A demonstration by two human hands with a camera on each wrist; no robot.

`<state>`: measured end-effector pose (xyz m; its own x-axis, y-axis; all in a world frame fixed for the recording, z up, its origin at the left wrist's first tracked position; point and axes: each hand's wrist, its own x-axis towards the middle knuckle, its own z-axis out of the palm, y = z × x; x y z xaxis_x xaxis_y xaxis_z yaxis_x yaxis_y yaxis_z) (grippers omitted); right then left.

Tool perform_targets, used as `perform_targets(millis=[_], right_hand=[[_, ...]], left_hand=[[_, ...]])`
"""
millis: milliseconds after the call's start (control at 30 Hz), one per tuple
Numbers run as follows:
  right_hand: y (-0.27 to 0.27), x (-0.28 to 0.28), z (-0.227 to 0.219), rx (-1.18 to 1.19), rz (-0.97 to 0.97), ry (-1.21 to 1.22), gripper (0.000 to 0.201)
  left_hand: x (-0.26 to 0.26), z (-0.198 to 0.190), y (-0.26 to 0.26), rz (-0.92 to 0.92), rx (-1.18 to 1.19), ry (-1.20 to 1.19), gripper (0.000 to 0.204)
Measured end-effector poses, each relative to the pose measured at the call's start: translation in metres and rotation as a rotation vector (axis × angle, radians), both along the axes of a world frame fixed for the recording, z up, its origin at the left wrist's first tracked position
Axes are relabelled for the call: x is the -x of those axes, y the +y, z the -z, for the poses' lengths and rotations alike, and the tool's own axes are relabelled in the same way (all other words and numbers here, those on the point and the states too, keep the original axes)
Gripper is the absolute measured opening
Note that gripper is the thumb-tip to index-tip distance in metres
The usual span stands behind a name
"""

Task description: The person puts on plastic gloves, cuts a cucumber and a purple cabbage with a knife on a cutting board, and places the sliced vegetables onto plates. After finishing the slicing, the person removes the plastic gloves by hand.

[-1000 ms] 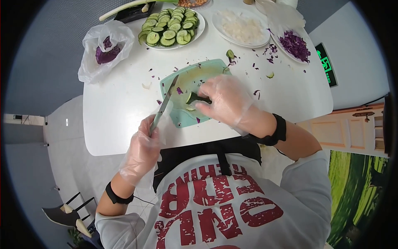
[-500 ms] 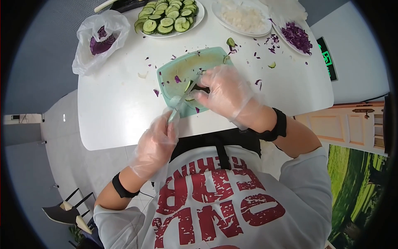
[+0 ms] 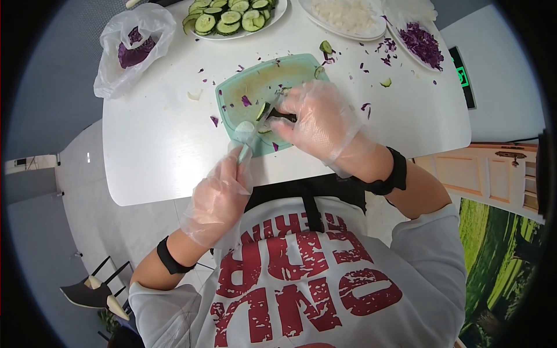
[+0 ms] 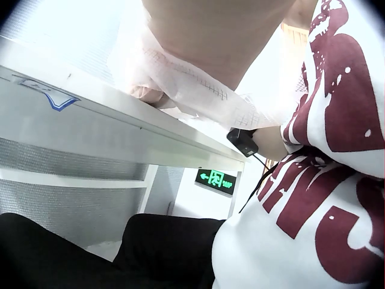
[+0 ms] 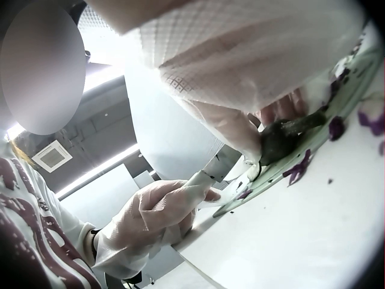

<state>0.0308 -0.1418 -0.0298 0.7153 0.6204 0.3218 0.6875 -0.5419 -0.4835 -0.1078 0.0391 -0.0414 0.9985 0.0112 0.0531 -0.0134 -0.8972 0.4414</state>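
Observation:
Both hands wear clear plastic gloves. My left hand grips a knife by its pale green handle, and the blade reaches across the board to the cut end of a cucumber piece. Around that dark green piece curl the thumb and fingers of my right hand, pressing it on the light green cutting board. A cucumber slice stands tilted beside the blade. In the right wrist view, the cucumber shows under the fingertips. The left wrist view shows mostly forearm, glove cuff and table edge.
Purple cabbage scraps dot the board and white table. Behind stand plates of cucumber slices, whitish shreds and shredded purple cabbage. A plastic bag with cabbage sits at the left.
My left hand has swung the knife rightward from the board's left side to the cucumber's cut end. The right hand keeps its hold on the cucumber. The head view has shifted slightly.

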Motion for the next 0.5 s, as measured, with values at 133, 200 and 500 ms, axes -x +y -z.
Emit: perform_targets(millis=[133,200,500], right_hand=[[-0.0001,-0.0006,-0.0013,-0.008,-0.012,0.015,0.023],[0.0003,-0.0008,-0.0024,-0.009,-0.014,0.024,0.023],[-0.0007,0.0,-0.0041,0.058,-0.014,0.022,0.023]], left_hand=[[-0.0001,-0.0008,-0.0006,-0.009,-0.016,-0.006,0.027],[-0.0006,-0.0014,-0.0002,-0.007,-0.02,-0.001,0.026],[-0.0011,0.0019,-0.0002,-0.011,-0.016,0.015,0.024]])
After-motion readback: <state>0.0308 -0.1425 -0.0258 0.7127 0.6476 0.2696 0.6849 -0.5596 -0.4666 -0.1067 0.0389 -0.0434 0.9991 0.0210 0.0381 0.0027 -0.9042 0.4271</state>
